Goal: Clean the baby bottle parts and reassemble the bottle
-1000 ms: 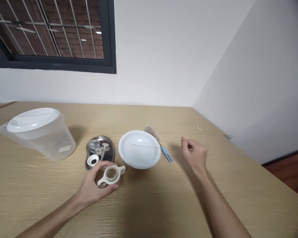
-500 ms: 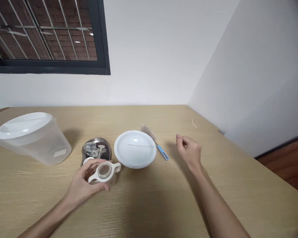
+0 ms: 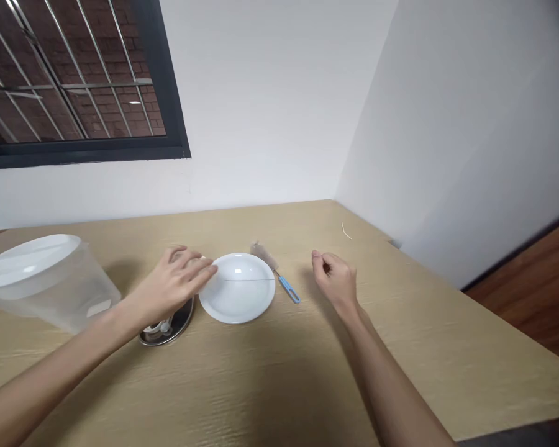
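Observation:
My left hand (image 3: 179, 279) is palm down over the metal tray (image 3: 184, 320), fingers bent, fingertips by the rim of a white bowl (image 3: 236, 298). It seems closed on the white two-handled cup; only a white sliver (image 3: 203, 258) shows beyond the fingers, and the rest is hidden. Small clear and white parts lie in the tray. My right hand (image 3: 338, 279) is in a pinched fist right of the bowl; what it holds, if anything, is too small to make out. A thin line crosses the bowl toward it. A brush (image 3: 289, 288) with blue handle lies between bowl and right hand.
At the left stands a frosted plastic pitcher (image 3: 69, 285) with a white lid. A small pale strip (image 3: 346, 231) lies toward the back right of the wooden table (image 3: 261, 385). Behind the table are a white wall and a barred window (image 3: 74, 81).
My left hand has moved away from me over the tray and turned palm down, covering the cup. The view has shifted; my right hand keeps its pinched shape beside the bowl.

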{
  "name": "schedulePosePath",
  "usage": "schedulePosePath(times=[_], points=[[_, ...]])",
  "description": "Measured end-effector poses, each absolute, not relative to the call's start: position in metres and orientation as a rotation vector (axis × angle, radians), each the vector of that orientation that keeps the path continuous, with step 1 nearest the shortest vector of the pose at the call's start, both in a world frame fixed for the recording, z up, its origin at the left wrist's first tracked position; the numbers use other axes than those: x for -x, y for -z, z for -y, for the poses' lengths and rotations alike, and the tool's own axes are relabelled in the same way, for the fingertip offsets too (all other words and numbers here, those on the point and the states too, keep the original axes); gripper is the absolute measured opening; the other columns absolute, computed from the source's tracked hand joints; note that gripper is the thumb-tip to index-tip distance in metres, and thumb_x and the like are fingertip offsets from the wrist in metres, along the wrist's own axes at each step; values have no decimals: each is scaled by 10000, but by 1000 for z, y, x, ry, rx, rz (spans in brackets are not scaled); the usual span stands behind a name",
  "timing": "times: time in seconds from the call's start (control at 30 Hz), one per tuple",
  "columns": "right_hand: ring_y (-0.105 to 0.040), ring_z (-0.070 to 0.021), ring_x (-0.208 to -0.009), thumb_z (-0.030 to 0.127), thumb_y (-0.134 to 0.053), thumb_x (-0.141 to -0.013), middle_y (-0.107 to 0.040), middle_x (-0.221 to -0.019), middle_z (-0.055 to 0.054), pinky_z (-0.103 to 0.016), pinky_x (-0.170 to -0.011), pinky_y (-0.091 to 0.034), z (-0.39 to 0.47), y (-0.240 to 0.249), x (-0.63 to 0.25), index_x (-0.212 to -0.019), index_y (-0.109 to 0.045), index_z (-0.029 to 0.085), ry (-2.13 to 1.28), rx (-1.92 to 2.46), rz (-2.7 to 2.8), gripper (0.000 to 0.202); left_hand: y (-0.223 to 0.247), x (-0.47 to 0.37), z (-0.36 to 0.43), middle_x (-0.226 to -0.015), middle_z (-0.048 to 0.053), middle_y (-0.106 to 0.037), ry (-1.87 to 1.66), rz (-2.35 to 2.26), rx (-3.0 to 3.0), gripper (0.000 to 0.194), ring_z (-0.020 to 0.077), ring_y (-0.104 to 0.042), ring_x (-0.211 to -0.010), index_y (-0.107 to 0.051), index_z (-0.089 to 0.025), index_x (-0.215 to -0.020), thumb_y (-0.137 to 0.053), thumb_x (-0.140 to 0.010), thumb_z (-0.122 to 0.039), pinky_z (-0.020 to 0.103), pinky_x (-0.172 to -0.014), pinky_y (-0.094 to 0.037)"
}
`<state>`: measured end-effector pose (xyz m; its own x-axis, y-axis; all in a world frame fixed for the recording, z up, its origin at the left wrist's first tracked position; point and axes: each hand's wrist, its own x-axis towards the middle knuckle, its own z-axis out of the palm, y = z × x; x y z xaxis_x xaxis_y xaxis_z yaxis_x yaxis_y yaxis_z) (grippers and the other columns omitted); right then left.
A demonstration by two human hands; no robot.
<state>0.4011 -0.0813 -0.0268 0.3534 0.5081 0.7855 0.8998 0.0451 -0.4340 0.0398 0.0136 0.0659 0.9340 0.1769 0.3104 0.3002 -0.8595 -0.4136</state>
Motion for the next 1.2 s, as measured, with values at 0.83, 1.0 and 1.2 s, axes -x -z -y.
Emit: schedulePosePath(times=[0.83,1.0,1.2], points=[[-340,-106,-482,357,-466,-977,-389,-493,35,-290,-535,-263,85,22,-402,-542,-332,231,511,1595,1306,473,-84,-52,-27,-1241,93,-727,603,565,2871,350,308,-639,-1149,-629,-238,-1277,-653,-937,-318,487,-993,-471],[-325,-107,-480,368,-475,-973,-369,-488,41,-297,-543,-253,84,24,-397,-538,-319,231,496,1597,1322,481,-71,-11,-6,-1235,80,-736,1143,1172,3130,633,306,-698,-1126,-616,-254,-1237,-874,-697,-458,419,-964,-561],[-308,-110,-471,385,-465,-974,-362,-481,40,-300,-529,-245,81,27,-390,-536,-315,235,492,1605,1345,487,-23,9,25,-1224,125,-747,1503,1567,3446,663,338,-737,-1076,-653,-253,-1211,-929,-616,-353,423,-874,-619]])
